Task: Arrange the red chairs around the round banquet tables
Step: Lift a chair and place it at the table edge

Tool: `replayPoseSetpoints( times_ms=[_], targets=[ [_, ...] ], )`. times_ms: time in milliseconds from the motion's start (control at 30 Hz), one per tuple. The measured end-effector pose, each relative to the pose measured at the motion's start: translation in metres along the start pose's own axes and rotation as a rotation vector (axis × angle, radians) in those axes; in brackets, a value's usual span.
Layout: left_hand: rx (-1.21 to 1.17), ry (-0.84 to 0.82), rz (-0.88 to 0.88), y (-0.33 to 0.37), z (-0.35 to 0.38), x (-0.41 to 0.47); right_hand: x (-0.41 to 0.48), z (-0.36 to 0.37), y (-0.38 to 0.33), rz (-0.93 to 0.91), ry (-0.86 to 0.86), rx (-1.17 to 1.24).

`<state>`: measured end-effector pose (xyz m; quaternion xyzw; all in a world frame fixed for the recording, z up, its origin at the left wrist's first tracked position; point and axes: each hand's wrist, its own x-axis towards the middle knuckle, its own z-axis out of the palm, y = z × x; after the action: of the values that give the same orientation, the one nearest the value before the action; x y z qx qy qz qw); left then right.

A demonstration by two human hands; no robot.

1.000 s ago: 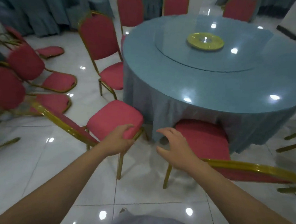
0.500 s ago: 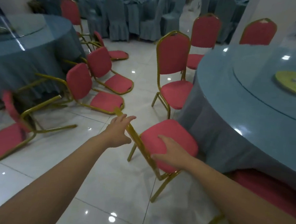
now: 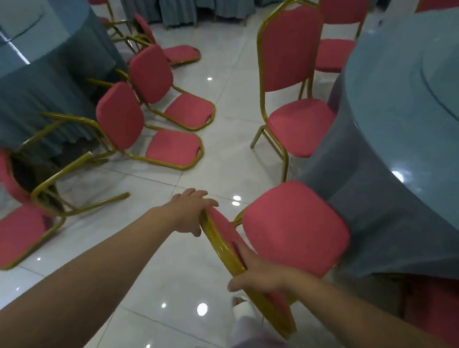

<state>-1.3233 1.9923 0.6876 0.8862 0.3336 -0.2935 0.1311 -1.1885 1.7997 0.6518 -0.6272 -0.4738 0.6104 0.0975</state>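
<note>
Chair, red with a gold frame, stands at the lower centre of the view. Its seat touches the blue cloth of the round counter, which fills the 3 o'clock side. The backrest is seen edge-on from above, running toward 6 o'clock.

The left hand holds the top of the backrest, fingers curled over it. The right hand grips the backrest's side rail lower down, fingers lying across the red pad and thumb round the outer edge.

At 12 o'clock an upright chair stands with its seat just beside the cloth. Two tipped chairs lie on the glossy white floor at 10 and 11 o'clock. A third lies at 9 o'clock. They are near a far counter at the upper left.
</note>
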Motion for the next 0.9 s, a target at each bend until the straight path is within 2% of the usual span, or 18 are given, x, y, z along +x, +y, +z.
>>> replayPoseSetpoints(
  times_ms=[100,200,300,367,533,700,900],
  targets=[
    [-0.045,-0.065,0.08,-0.013,0.002,0.019,0.001,-0.002,0.005,0.057,-0.072,0.048],
    [-0.057,-0.062,0.208,-0.027,0.003,0.035,0.001,-0.004,0.007,0.082,-0.104,0.143],
    [-0.12,-0.033,0.382,-0.038,0.004,0.049,-0.003,-0.001,0.004,0.081,-0.064,0.233],
    [-0.146,-0.043,0.487,-0.043,0.003,0.056,-0.009,0.006,-0.002,0.081,0.041,0.273],
    [-0.102,-0.006,0.662,-0.056,0.008,0.062,-0.03,0.053,-0.009,0.231,0.483,0.444],
    [0.009,0.051,0.758,-0.065,0.017,0.063,-0.031,0.102,-0.021,0.52,0.755,0.221],
    [0.016,0.024,0.809,-0.061,0.013,0.068,-0.003,0.138,-0.046,0.703,1.094,0.213]
  ],
)
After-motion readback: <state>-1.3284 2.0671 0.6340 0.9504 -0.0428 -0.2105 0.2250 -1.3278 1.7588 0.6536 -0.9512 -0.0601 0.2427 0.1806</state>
